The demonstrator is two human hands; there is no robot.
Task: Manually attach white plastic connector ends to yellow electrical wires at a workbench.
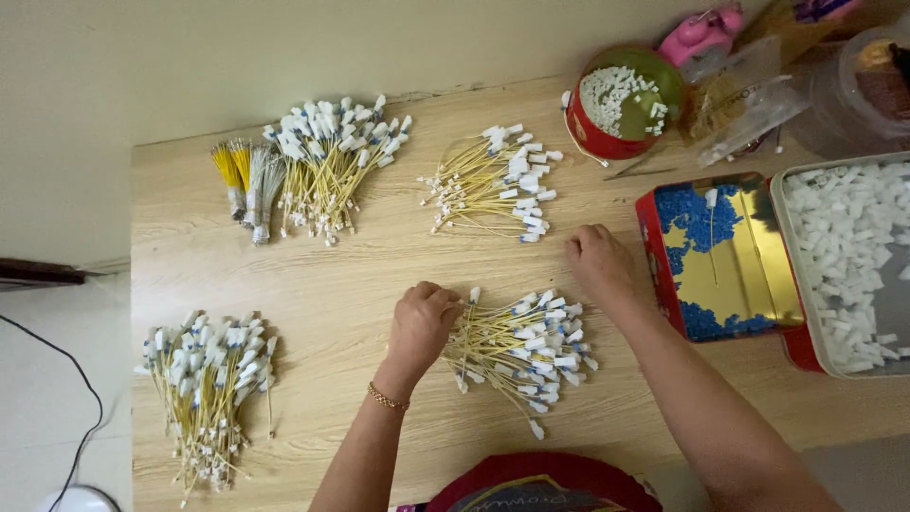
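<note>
We see the left hand curled, pinching the left edge of the near cable bundle. Its strands run left–right. The right hand rests loosely curled just above, seemingly empty.

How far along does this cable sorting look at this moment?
Done: three separate piles of yellow cables with white ends lie on the table. In hand: the left hand grips the near pile; the right hand rests beside it. Left: loose white pieces fill the tray and the red bowl.

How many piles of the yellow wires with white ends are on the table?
4: back pile, middle pile, left pile, and front pile touched by the left hand. Separate small bundle beside the back pile.
</note>
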